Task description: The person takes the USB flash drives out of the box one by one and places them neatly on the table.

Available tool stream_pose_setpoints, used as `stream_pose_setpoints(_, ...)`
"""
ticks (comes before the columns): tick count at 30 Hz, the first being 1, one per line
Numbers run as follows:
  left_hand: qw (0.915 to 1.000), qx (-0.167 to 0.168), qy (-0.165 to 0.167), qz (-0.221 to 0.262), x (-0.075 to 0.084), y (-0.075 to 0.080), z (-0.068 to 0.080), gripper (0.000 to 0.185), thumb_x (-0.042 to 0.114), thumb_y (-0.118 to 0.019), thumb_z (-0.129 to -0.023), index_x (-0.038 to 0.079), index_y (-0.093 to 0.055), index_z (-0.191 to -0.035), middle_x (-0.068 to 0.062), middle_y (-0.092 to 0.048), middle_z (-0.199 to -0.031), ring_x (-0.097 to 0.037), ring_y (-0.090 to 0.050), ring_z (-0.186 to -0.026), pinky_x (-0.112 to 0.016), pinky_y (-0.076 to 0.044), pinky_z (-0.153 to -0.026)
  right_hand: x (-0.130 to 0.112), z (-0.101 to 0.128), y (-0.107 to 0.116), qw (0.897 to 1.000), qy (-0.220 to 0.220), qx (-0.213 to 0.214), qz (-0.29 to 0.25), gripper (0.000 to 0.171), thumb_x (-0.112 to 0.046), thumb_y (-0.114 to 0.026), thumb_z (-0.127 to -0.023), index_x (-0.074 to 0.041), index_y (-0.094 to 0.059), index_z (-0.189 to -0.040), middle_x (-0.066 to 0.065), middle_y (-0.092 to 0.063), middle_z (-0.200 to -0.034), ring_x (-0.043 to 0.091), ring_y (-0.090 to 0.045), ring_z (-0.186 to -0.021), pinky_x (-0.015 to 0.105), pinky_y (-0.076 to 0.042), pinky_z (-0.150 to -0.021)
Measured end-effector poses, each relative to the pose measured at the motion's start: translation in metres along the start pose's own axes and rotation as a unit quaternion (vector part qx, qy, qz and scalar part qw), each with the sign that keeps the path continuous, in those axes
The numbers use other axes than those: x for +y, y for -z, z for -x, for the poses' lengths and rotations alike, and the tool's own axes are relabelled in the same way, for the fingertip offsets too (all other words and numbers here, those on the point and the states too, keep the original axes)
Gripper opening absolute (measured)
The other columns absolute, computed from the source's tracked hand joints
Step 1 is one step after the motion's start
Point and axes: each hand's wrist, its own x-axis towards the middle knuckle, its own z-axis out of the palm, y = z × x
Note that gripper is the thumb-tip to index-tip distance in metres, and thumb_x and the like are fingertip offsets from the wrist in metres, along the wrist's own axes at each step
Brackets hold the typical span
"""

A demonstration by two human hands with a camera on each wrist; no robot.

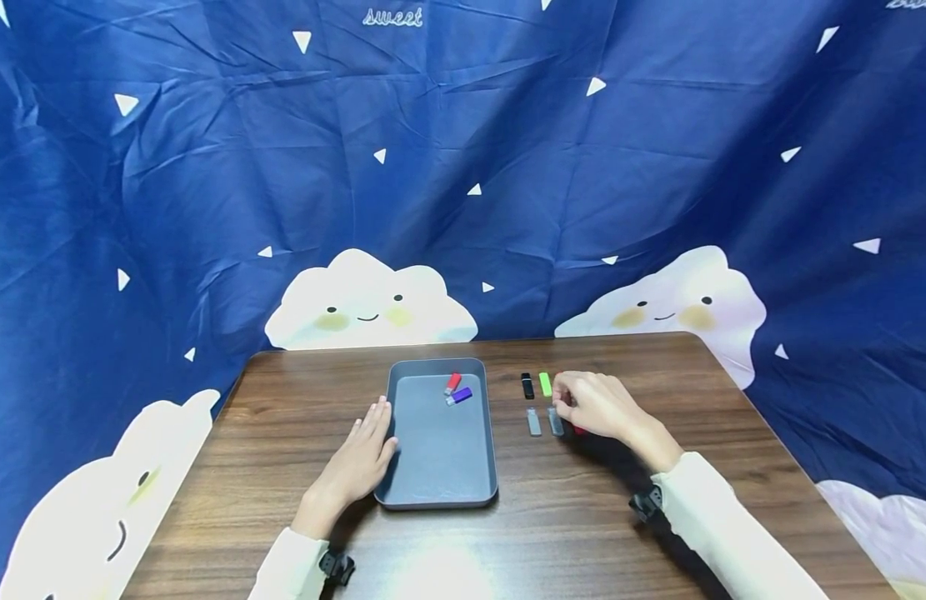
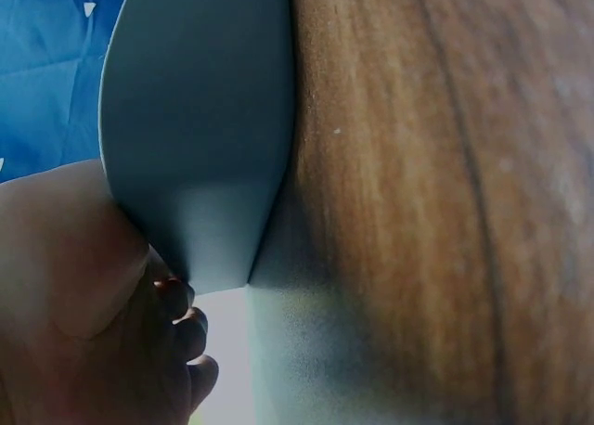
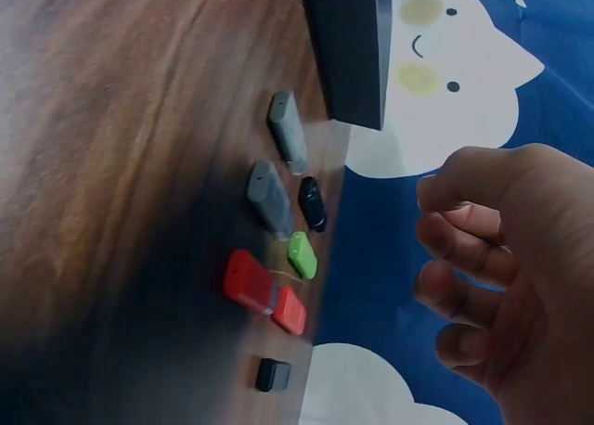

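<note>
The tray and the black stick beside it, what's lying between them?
Nothing: the head view shows only bare wood between the gray tray and the black stick.
</note>
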Motion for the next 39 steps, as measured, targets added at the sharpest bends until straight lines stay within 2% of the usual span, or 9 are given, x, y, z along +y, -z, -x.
stream_pose_setpoints(6, 1.0000, 0.001, -0.001, -0.004, 0.003, 0.002, 0.001, 0.064, 0.026, -0.045, -0.114, -0.007, -0.026, -0.166, -0.024, -0.022, -0.175, -0.043, -0.025, -0.163, -0.064, -0.025, -0.131, -0.006, -0.005, 0.003, 1.000, 0.007, 0.005, 0.002, 0.014, -0.020, -0.075, -0.087, -0.028, -0.064, -0.083, -0.016, -0.059, -0.075, 0.004, -0.051, -0.063, 0.027, -0.041, -0.054)
stream_pose_setpoints(13, 0.9999, -0.006, 0.002, 0.012, 0.014, 0.013, 0.003, 0.062, 0.019, -0.048, -0.112, -0.011, -0.029, -0.163, -0.030, -0.025, -0.173, -0.049, -0.027, -0.160, -0.067, -0.025, -0.129, -0.011, -0.010, 0.006, 1.000, 0.019, 0.012, 0.009, 0.018, -0.019, -0.075, -0.086, -0.028, -0.060, -0.081, -0.013, -0.058, -0.073, 0.005, -0.050, -0.061, 0.027, -0.039, -0.052)
stream_pose_setpoints(17, 0.9998, -0.016, 0.008, 0.000, 0.016, 0.016, 0.002, 0.062, 0.020, -0.047, -0.113, -0.010, -0.027, -0.164, -0.028, -0.024, -0.174, -0.047, -0.025, -0.162, -0.066, -0.025, -0.130, -0.015, -0.013, 0.009, 0.999, 0.025, 0.018, 0.011, 0.019, -0.019, -0.075, -0.086, -0.028, -0.060, -0.080, -0.010, -0.062, -0.075, 0.006, -0.051, -0.061, 0.027, -0.039, -0.052)
stream_pose_setpoints(21, 0.9999, -0.013, 0.004, 0.001, 0.015, 0.014, 0.002, 0.063, 0.021, -0.047, -0.113, -0.010, -0.027, -0.164, -0.028, -0.024, -0.174, -0.047, -0.026, -0.161, -0.066, -0.025, -0.130, -0.020, -0.017, 0.013, 1.000, 0.026, 0.012, 0.008, 0.017, -0.020, -0.075, -0.086, -0.028, -0.062, -0.081, -0.008, -0.065, -0.076, 0.005, -0.052, -0.061, 0.028, -0.040, -0.053)
stream_pose_setpoints(27, 0.9998, 0.005, -0.012, 0.014, 0.011, 0.010, 0.004, 0.062, 0.022, -0.045, -0.113, -0.010, -0.028, -0.163, -0.030, -0.025, -0.173, -0.051, -0.028, -0.159, -0.070, -0.026, -0.127, -0.027, -0.024, 0.016, 0.999, 0.033, 0.003, 0.008, 0.015, -0.022, -0.076, -0.088, -0.029, -0.064, -0.083, -0.016, -0.061, -0.075, 0.003, -0.052, -0.062, 0.027, -0.042, -0.054)
stream_pose_setpoints(30, 0.9996, 0.007, -0.014, 0.024, 0.011, 0.009, 0.005, 0.062, 0.023, -0.046, -0.113, -0.010, -0.029, -0.163, -0.029, -0.026, -0.173, -0.052, -0.028, -0.158, -0.071, -0.026, -0.126, -0.031, -0.028, 0.017, 0.999, 0.039, 0.002, 0.010, 0.015, -0.022, -0.075, -0.088, -0.029, -0.063, -0.082, -0.014, -0.063, -0.076, 0.004, -0.052, -0.062, 0.028, -0.042, -0.054)
stream_pose_setpoints(34, 0.9999, 0.010, -0.012, 0.006, 0.007, 0.005, 0.005, 0.063, 0.024, -0.045, -0.113, -0.008, -0.029, -0.164, -0.026, -0.026, -0.174, -0.048, -0.029, -0.160, -0.068, -0.027, -0.128, -0.037, -0.033, 0.018, 0.999, 0.050, 0.001, 0.012, 0.015, -0.023, -0.075, -0.089, -0.029, -0.062, -0.082, -0.010, -0.069, -0.078, 0.005, -0.054, -0.062, 0.029, -0.044, -0.055)
stream_pose_setpoints(39, 0.9999, 0.012, -0.008, -0.007, 0.007, 0.005, 0.004, 0.062, 0.023, -0.046, -0.113, -0.008, -0.029, -0.164, -0.025, -0.025, -0.174, -0.045, -0.029, -0.161, -0.065, -0.028, -0.129, -0.043, -0.040, 0.021, 0.998, 0.065, 0.003, 0.024, 0.015, -0.023, -0.074, -0.089, -0.029, -0.063, -0.083, -0.012, -0.065, -0.076, 0.006, -0.053, -0.061, 0.029, -0.041, -0.052)
